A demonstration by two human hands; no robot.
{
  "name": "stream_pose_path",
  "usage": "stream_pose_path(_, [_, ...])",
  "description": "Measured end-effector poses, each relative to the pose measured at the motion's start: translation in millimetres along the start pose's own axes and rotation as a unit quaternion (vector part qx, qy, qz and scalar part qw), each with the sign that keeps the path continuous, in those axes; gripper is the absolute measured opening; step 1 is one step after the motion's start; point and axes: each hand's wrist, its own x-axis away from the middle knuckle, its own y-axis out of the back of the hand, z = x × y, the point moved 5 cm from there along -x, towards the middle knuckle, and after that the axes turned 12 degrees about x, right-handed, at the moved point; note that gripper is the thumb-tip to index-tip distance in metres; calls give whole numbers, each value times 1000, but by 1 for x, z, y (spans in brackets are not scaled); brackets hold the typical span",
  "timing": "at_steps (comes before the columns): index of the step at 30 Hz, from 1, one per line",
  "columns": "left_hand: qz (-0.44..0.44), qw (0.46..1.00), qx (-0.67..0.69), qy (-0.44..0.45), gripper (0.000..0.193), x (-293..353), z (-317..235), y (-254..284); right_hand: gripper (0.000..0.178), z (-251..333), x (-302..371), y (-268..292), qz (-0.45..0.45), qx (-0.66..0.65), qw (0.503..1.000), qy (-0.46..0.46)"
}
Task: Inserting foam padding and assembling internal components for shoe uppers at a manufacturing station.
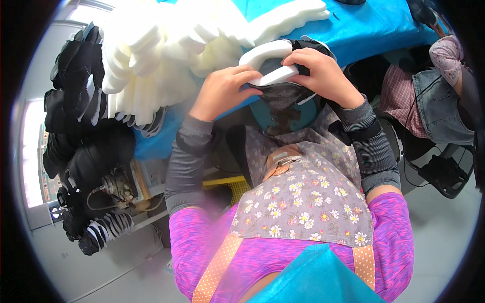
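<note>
A curved white foam piece (275,76) is bent into a loop between my two hands at the near edge of the table. My left hand (226,90) pinches its left end between thumb and fingers. My right hand (321,73) grips the other end, its fingertips curled over the foam. Under and around the foam lies a black fabric piece (281,95) with an edge that looks like a seam or zip; it sags over the table edge. How far the foam sits inside the fabric is hard to tell, since my right hand covers part of it.
A large heap of white foam pieces (166,45) covers the left of the blue-covered table (374,28). Black fabric items (76,86) hang in a bunch at far left. On the right, another person in a denim garment (437,98) sits near a black chair (443,174). A yellow basket (230,186) stands below.
</note>
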Motion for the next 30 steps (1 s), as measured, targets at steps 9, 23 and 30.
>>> stream_pose_path(9, [-173, 983, -55, -32, 60, -8, -51, -10, 26, 4, -10, -5, -58, 28, 998, 8])
stream_pose_path(23, [-146, 989, -1, -28, 38, -14, -10, -26, 29, -14, -2, -9, 47, -66, 997, 17])
stream_pose_path(30, [-153, 987, 16, -45, 24, -11, -5, -30, 28, -11, 0, -8, 65, -86, 994, 26])
